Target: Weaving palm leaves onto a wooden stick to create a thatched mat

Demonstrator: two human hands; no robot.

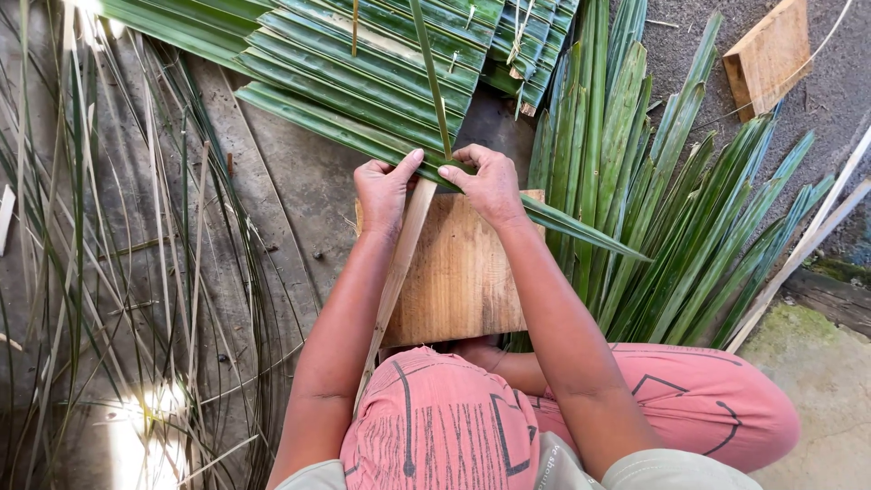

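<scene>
My left hand and my right hand both pinch the near edge of a panel of folded green palm leaves that runs away to the upper left. The thumbs meet over one leaf strip lying across a wooden board. A thin green leaf rib rises from between my hands. A pale wooden stick passes under my left hand along the panel's edge, slanting down toward my knee.
A pile of loose green palm leaves lies at the right. Dry leaf ribs and thin strips are scattered over the planks at the left. A second wooden block sits at the top right. My pink-trousered knees fill the bottom.
</scene>
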